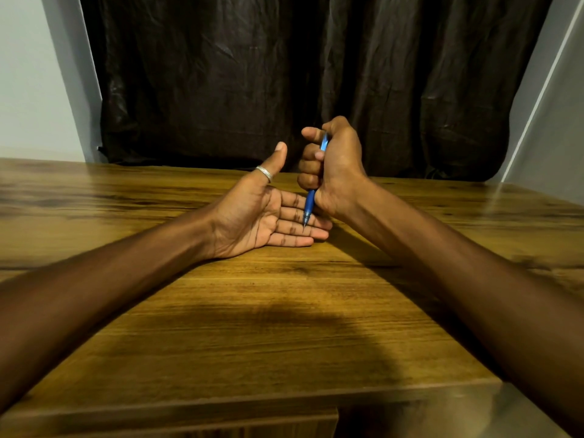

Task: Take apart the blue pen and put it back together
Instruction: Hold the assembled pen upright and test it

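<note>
My right hand (pixel 335 165) grips the blue pen (pixel 309 203) in a fist, upright, tip pointing down. The pen's metal tip sits right over the fingers of my left hand (pixel 265 216); whether it touches them I cannot tell. My left hand lies palm up on the wooden table (pixel 284 311), fingers straight and thumb raised, a silver ring on the thumb. The pen's upper end shows between my right thumb and forefinger. The middle of the barrel is hidden inside the fist.
A dark curtain (pixel 284 74) hangs behind the table's far edge. Pale walls stand to the left and right. The table's near edge runs along the bottom of the view.
</note>
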### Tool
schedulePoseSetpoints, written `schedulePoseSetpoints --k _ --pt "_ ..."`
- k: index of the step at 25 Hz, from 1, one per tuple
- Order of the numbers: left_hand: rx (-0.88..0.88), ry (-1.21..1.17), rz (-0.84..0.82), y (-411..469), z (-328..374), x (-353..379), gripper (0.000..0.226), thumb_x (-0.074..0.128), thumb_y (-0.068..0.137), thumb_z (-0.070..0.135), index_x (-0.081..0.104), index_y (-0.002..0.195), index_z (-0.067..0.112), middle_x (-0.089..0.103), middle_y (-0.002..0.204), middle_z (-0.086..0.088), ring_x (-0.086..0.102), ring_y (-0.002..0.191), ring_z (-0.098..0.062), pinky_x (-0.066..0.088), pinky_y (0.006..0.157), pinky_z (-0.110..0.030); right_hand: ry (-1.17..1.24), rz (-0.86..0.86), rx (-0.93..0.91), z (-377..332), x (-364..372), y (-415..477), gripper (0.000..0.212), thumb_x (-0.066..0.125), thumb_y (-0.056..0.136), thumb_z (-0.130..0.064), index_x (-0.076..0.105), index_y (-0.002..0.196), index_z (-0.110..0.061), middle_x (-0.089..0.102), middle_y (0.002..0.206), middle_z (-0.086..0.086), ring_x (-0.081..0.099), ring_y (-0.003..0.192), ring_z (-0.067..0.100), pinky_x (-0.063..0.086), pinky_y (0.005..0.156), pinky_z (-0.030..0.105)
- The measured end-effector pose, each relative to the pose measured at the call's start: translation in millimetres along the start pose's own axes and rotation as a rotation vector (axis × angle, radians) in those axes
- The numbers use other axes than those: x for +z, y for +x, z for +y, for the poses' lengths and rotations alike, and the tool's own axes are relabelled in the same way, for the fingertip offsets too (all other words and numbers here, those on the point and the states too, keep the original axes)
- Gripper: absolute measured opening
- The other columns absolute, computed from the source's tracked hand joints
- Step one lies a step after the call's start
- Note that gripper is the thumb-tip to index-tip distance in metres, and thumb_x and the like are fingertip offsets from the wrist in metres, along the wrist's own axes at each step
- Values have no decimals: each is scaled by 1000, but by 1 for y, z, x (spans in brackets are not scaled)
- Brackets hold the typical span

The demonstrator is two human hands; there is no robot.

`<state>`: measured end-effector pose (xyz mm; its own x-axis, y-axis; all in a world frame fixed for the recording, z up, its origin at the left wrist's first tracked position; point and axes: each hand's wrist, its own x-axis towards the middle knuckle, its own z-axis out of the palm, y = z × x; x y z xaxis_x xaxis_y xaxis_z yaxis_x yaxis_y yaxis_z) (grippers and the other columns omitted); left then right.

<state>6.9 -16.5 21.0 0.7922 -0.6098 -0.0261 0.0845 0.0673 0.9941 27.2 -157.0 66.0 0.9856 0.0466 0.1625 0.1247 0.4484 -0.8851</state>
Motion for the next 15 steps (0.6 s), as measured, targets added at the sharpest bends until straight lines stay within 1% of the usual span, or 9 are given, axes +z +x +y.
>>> schedulePoseSetpoints --k 6,12,15 --pt "0 3 5 0 -1 1 111 29 83 87 53 135 -7 66 128 -29 65 123 -35 52 103 -41 -9 12 9 0 0 0 34 33 101 -37 56 91 -14 33 47 -8 24 39 7 18 39 21" --pt "3 3 9 0 0 2 110 28 83 87 55 133 -8 67 127 -29 65 122 -36 52 103 -40 -5 16 -12 0 0 0 31 32 100 -31 55 93 -13 33 46 -8 24 37 7 18 37 20" --pt "5 8 15 -1 0 3 109 27 84 86 55 133 -7 67 126 -29 65 121 -36 52 103 -40 -10 10 -14 1 -1 0 32 32 101 -33 56 93 -13 33 46 -8 25 38 7 19 37 21"
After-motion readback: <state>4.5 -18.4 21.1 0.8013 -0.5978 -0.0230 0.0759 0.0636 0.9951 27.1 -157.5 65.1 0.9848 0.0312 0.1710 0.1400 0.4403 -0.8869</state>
